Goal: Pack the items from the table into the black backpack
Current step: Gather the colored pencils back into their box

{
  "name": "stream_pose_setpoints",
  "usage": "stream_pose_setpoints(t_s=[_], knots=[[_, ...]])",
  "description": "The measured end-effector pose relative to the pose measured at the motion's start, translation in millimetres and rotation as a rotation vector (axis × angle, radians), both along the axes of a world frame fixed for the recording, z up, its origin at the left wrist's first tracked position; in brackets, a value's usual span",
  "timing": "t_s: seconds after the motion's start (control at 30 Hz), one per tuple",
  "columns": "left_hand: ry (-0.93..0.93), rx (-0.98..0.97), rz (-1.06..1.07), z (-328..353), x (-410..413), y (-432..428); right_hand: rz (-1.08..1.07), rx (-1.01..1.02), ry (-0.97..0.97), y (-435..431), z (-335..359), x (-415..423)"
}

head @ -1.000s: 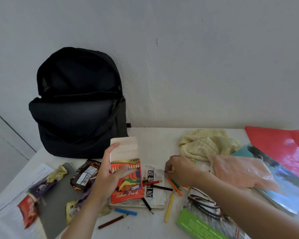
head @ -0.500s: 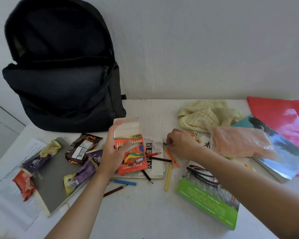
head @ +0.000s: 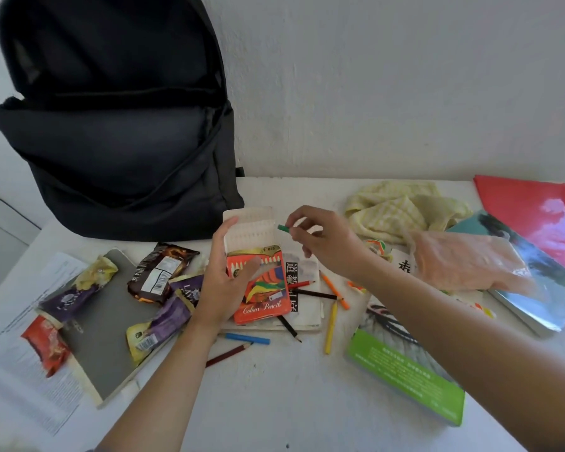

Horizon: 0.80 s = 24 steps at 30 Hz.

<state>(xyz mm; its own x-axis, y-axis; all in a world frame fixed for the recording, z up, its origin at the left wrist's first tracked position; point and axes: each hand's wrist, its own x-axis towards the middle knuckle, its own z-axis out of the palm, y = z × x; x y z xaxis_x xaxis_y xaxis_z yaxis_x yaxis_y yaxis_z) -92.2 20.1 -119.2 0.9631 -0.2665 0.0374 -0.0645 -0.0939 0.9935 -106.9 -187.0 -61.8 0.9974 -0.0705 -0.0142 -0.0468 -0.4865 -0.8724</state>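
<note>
Pencils lie loose on the white table [head: 274, 402], a yellow pencil [head: 330, 327], a blue pencil [head: 247, 338] and an orange pencil [head: 335, 290] among them, from four to six o'clock of the pencil box [head: 261, 288]. The left hand [head: 224, 288] grips that box with its flap raised, fingers [head: 222, 233] curled round the left edge and thumb across the front. At two o'clock of the box, the right hand [head: 327, 243] pinches a short green pencil [head: 283, 228] just beside the flap. The black backpack [head: 118, 125] stands at eleven o'clock against the wall, its top gaping. Snack packets [head: 160, 272] lie at nine o'clock, a green book [head: 405, 376] at four, and a yellow cloth [head: 395, 207] at two.
</note>
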Motion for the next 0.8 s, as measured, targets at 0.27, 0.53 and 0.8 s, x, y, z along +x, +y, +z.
stream_pose_setpoints(t_s=[0.27,0.53,0.8], knots=[[-0.066,-0.028,-0.017,-7,1,1,0.048,-0.252,0.081,20,21,31],[-0.062,-0.060,-0.039,-8,1,3,-0.254,0.389,0.139,29,12,41],[-0.064,-0.067,0.005,-11,3,4,-0.150,-0.138,-0.120,34,-18,29]])
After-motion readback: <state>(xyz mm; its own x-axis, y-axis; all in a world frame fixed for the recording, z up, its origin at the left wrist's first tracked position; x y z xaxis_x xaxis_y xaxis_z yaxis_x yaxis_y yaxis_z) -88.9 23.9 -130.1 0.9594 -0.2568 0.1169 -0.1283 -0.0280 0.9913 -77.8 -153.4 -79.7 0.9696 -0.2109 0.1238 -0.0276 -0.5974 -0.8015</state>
